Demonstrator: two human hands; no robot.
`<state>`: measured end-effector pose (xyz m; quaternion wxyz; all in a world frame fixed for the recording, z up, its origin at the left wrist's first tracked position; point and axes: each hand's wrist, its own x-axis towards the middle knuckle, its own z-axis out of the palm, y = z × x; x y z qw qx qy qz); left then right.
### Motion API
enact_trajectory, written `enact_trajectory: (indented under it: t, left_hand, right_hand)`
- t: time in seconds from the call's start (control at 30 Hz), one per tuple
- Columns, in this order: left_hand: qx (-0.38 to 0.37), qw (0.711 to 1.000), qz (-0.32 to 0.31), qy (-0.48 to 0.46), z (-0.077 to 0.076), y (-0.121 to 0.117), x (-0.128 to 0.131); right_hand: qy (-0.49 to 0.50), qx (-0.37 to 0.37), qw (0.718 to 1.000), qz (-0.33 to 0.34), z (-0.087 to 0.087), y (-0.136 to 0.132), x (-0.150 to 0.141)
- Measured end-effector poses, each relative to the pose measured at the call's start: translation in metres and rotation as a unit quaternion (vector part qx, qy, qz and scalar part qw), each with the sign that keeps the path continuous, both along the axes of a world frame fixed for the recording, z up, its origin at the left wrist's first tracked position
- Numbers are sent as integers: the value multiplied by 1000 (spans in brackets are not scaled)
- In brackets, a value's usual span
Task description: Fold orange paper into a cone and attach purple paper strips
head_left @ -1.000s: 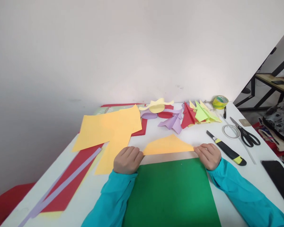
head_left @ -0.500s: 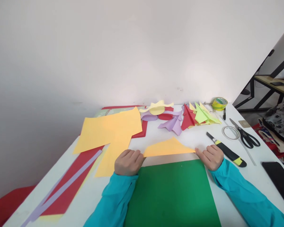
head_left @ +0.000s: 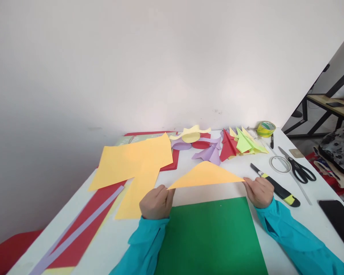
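An orange paper triangle [head_left: 205,175] is held a little above the white table [head_left: 109,236], its long edge toward me. My left hand [head_left: 156,201] pinches its left corner. My right hand [head_left: 259,191] pinches its right corner. Both hands wear teal sleeves. Right below the triangle a green sheet [head_left: 209,236] lies flat on the table between my arms.
Orange sheets [head_left: 136,162], red paper [head_left: 86,221] and a lilac strip [head_left: 77,231] lie at left. Folded paper shapes [head_left: 232,143] sit at the back. A utility knife [head_left: 276,185], tape ring [head_left: 279,164], scissors [head_left: 299,168], tape roll [head_left: 265,128] and black phone [head_left: 338,221] lie at right.
Both hands have lifted the orange triangle off the table; its ends moved slightly outward and up. The view shifted a little.
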<state>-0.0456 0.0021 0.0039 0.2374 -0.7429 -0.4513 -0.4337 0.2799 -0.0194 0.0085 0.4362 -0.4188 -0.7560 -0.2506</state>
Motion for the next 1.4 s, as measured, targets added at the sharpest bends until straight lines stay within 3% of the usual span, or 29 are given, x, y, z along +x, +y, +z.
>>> enact_trajectory:
  t: [0.07, 0.1, 0.17, 0.2, 0.27, 0.33, 0.4, 0.47, 0.5, 0.57, 0.63, 0.7, 0.8, 0.97, 1.13, 1.3, 1.4]
  left_hand:
    - [-67, 993, -23, -89, 0, -2, 5]
    - [-113, 984, -47, -133, 0, -4, 9]
    - [-215, 948, -109, -209, 2, -9, 22]
    - [-271, 921, -145, -241, 4, -12, 30]
    - [-373, 852, -218, -294, 7, -19, 48]
    - [-451, 769, -286, -353, 10, -25, 66]
    - [-512, 675, -341, -407, 12, -32, 83]
    - [-569, 589, -350, -455, 12, -39, 98]
    - [-588, 554, -339, -482, 11, -41, 103]
    - [-598, 522, -302, -527, 9, -45, 110]
    - [-584, 522, -267, -561, 7, -46, 112]
    - [-569, 536, -253, -570, 5, -45, 110]
    - [-582, 551, -293, -521, 3, -44, 104]
    - [-609, 544, -359, -452, 2, -47, 104]
    - [-604, 532, -341, -486, -2, -49, 111]
    - [-611, 501, -318, -524, -7, -49, 113]
    - [-625, 492, -308, -521, -8, -48, 112]
  right_hand:
    - [144, -73, 987, 1, 2, -3, -9]
    - [225, -119, 967, 4, 3, -5, -15]
    - [361, -223, 906, 11, 4, -9, -28]
    - [414, -302, 858, 22, 5, -11, -34]
    - [505, -441, 737, 81, 5, -15, -47]
    - [544, -514, 647, 141, 4, -19, -60]
    - [556, -550, 592, 192, 4, -23, -70]
    - [554, -564, 568, 229, 3, -27, -79]
    - [547, -569, 564, 242, 3, -30, -82]
    - [528, -579, 565, 257, 0, -34, -85]
    - [504, -581, 587, 254, -3, -36, -85]
    - [470, -574, 627, 238, -6, -35, -80]
    - [446, -557, 664, 223, -8, -28, -71]
    - [499, -524, 660, 203, -8, -13, -59]
    - [520, -502, 657, 214, -11, -13, -60]
    - [537, -480, 654, 232, -14, -11, -61]
    - [531, -474, 675, 195, -19, -8, -58]
